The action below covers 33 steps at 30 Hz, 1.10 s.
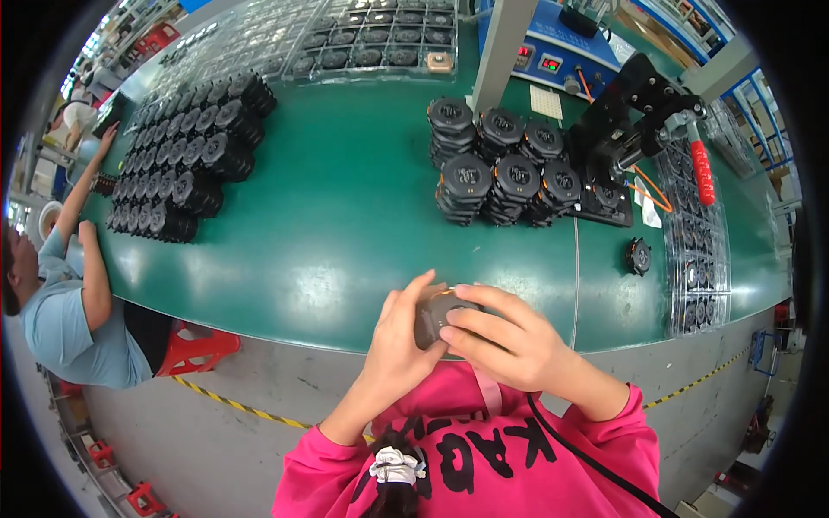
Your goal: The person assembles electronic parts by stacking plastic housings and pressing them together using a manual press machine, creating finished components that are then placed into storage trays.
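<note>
Far left, black stacks [186,164] on green surface [345,190]. Left hand [394,338] grips dark round part [429,321], snug between hands, near edge. Right hand [509,338] grips other side. Beyond, black piles [501,164] stand before blue box [553,43]. Right, lone black piece [638,256].

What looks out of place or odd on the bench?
A pinkish square part in the near right corner of the far clear tray, where its neighbours are dark; and a lone black round housing, sitting apart between the stacked housings and right-hand tray. No spill visible.
</note>
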Available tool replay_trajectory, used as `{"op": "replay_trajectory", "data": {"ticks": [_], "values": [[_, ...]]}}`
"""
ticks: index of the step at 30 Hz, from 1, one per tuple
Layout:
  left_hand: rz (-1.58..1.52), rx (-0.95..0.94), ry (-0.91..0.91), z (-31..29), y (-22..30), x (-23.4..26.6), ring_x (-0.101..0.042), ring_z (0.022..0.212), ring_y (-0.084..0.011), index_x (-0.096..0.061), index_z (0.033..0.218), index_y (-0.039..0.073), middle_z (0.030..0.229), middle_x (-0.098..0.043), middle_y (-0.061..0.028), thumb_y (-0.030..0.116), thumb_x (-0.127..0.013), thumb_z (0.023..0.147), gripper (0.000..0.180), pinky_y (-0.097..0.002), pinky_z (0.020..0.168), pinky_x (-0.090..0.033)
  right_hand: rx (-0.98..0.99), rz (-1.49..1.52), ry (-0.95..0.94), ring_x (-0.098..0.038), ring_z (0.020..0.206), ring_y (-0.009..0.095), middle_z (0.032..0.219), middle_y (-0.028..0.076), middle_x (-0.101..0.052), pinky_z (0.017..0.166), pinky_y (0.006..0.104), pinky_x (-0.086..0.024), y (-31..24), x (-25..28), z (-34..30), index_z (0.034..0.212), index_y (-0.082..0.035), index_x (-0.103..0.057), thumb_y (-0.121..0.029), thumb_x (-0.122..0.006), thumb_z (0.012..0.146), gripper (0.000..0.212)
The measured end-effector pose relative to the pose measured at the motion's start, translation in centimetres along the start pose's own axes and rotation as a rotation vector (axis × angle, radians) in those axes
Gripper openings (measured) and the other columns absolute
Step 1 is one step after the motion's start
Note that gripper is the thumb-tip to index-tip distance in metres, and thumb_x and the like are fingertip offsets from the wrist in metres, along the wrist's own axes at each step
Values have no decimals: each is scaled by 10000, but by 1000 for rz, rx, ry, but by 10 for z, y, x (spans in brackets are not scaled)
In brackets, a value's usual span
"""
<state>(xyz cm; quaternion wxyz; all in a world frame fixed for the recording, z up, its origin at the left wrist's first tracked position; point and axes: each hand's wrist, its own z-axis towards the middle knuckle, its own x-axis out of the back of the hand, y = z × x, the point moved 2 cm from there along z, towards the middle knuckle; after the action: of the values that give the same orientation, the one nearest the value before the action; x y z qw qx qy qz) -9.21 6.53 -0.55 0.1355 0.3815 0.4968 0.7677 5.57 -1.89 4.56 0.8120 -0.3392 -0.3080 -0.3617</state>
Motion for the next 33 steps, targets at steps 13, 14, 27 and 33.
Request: {"op": "replay_trajectory", "data": {"ticks": [13, 14, 27, 33], "values": [[197, 54, 249, 107, -46, 51, -533, 1042, -366, -558, 1152, -5, 1123, -584, -189, 80, -695, 777, 408, -440, 903, -434, -49, -373, -55, -561, 1032, 274, 1011, 159, -585, 856, 371, -437, 57, -49, 116, 868, -2, -555, -103, -584, 738, 167], [199, 47, 250, 117, -47, 51, -533, 1042, -366, -558, 1152, -5, 1123, -584, -189, 80, -695, 777, 408, -440, 903, -434, -33, -363, -54, -561, 1038, 280, 1022, 163, -588, 870, 371, -435, 67, -49, 120, 874, 0, -556, -93, -583, 739, 166], [75, 104, 207, 164, -64, 28, -541, 1074, -269, -435, 1290, -12, 1221, -473, -144, -51, -761, 654, 716, -300, 784, -524, -179, -23, 90, -529, 1170, 353, 1221, 177, -564, 979, 447, -427, 105, 14, 107, 983, -6, -589, 5, -655, 741, 251], [78, 73, 314, 109, -36, 52, -498, 1046, -233, -400, 1343, 17, 1311, -420, -133, -88, -643, 745, 655, -306, 793, -497, -699, -115, 132, -518, 1129, 361, 1217, 161, -530, 943, 413, -438, 89, 88, 21, 1013, -37, -562, -60, -754, 726, 347]]}}
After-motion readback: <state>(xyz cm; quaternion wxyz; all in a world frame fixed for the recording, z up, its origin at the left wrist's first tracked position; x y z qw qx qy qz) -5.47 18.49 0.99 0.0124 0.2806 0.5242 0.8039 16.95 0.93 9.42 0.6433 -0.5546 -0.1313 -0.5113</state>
